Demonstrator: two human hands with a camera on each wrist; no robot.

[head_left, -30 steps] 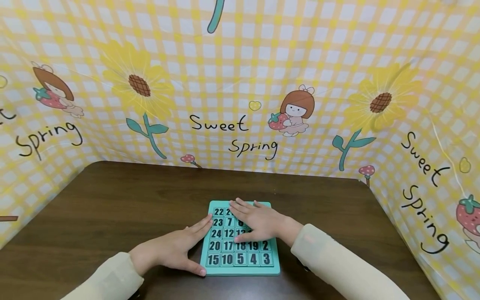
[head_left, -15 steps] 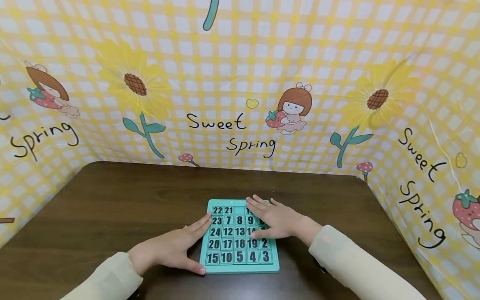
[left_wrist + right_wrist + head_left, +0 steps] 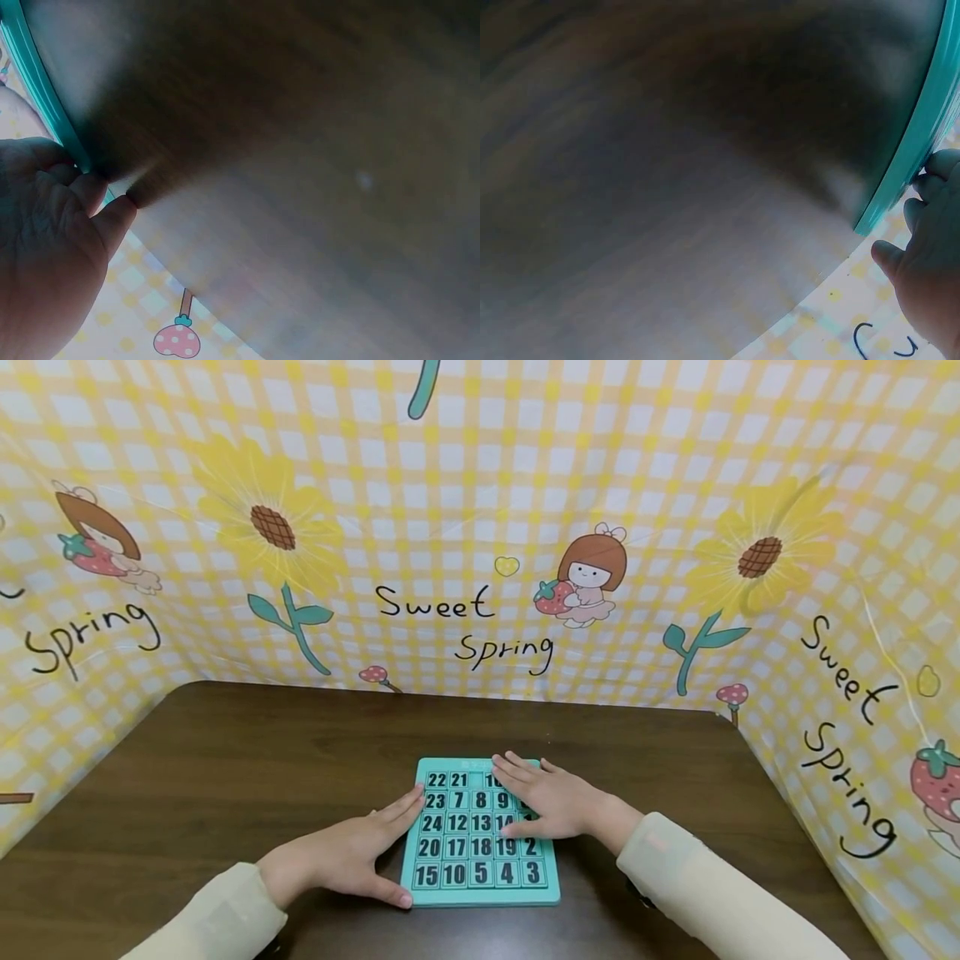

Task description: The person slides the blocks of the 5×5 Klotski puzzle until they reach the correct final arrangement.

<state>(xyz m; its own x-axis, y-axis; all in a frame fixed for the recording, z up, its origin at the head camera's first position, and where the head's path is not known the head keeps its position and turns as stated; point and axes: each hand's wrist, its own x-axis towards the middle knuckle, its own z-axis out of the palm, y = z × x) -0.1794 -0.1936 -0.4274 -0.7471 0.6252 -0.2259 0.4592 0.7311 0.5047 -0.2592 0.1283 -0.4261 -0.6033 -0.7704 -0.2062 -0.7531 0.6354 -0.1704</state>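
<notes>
The left hand [image 3: 341, 860], low in the frame left of centre, has its grip spread: straight fingers touch the left edge of a turquoise number puzzle [image 3: 480, 897], and the thumb lies at its lower left corner. The right hand [image 3: 558, 802], right of centre, is also spread, fingers extended over the puzzle's upper right part; its thumb tip lies over the boundary of tiles 14 and 19. Which of its fingers press cannot be told.

The puzzle lies flat at the lower centre of the frame. Its top row begins with tile 22 [image 3: 437, 780] and tile 21 [image 3: 459, 780], followed by a narrow gap and a tile partly hidden by the right fingertips. The bottom row reads 15, 10, 5, 4, 3. Tiles at the right of the upper rows are partly or wholly covered.

Pale sleeves come in from the lower left [image 3: 217, 914] and lower right [image 3: 720, 893] of the frame. Around the puzzle spreads a dark brown wooden worktop [image 3: 300, 735]. Beyond it, a yellow-and-white checked cloth [image 3: 442, 485] fills the upper half and both sides, printed with sunflowers [image 3: 273, 527], strawberry-holding figures [image 3: 585, 577] and the words "Sweet Spring".
</notes>
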